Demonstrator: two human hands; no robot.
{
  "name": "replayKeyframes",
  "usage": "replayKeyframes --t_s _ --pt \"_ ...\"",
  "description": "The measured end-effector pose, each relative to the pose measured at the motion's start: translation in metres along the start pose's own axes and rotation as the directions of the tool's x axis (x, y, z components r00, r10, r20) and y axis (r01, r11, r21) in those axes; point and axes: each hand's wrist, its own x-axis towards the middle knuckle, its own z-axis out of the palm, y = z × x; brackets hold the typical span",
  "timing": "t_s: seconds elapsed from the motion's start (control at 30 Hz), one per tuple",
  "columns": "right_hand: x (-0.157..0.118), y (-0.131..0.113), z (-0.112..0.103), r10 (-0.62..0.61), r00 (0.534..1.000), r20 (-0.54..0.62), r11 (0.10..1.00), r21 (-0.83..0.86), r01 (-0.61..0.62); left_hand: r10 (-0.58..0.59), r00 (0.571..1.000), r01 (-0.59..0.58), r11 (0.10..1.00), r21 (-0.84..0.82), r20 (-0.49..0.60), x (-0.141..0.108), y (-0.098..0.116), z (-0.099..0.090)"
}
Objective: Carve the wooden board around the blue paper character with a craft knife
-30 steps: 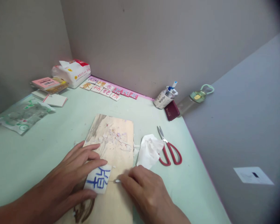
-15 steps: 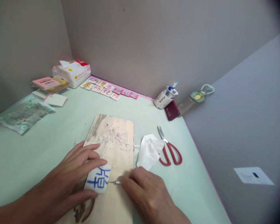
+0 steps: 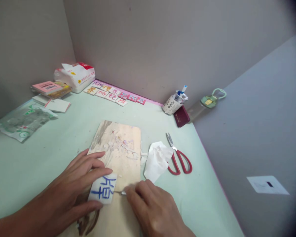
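Note:
A white tile (image 3: 103, 188) with a blue written character lies on a wooden board (image 3: 128, 164). My left hand (image 3: 76, 187) holds it, with the index finger at its top edge and the thumb at its lower edge. My right hand (image 3: 156, 205) is closed around a slim metal tool (image 3: 123, 193), whose thin tip touches the tile's right edge. Small coloured shavings (image 3: 122, 144) are scattered over the upper part of the board. Beside the board, to the right, sit a crumpled tissue (image 3: 158, 159) and red-handled scissors (image 3: 179, 158) with slightly parted blades.
Lettered tiles (image 3: 113, 93) line the table's back edge. A tissue pack (image 3: 75, 77), books (image 3: 51, 89) and a plastic bag (image 3: 26, 121) are at the left. A jar with pens (image 3: 173, 104), a dark red box (image 3: 182, 117) and a bottle (image 3: 199, 107) stand at the back right.
My right hand has shifted slightly down, with the tool's tip still at the tile's right edge. My left hand and the tile look nearly unchanged.

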Motion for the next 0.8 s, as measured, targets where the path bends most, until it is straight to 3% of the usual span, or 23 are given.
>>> replayKeyframes --t_s 0.17,0.3,0.47,0.6,0.7,0.8 --pt "-0.001 -0.001 -0.002 0.068 0.994 0.084 0.996 0.052 -0.072 0.015 1.000 -0.015 1.000 -0.004 0.007 0.002 0.000 -0.001" --pt "-0.005 0.004 -0.007 0.158 0.983 0.088 0.912 0.368 -0.180 0.014 1.000 -0.014 0.999 -0.030 -0.012 0.004 0.002 0.000" --pt "-0.006 0.015 -0.009 0.249 0.967 -0.046 0.623 0.772 -0.124 0.029 1.000 -0.029 1.000 -0.006 0.011 0.003 -0.001 0.001" --pt "-0.002 0.016 -0.008 0.373 0.923 0.092 0.238 0.952 -0.190 0.058 0.998 -0.058 0.998 0.015 0.018 0.004 -0.002 0.000" --pt "0.000 0.015 -0.004 0.430 0.879 0.205 -0.062 0.978 -0.198 0.065 0.998 -0.066 0.997 0.026 0.022 0.005 -0.001 0.000" --pt "0.003 0.017 0.001 0.465 0.860 0.210 -0.175 0.974 -0.143 0.048 0.999 -0.049 0.998 0.030 0.023 0.005 0.000 0.000"
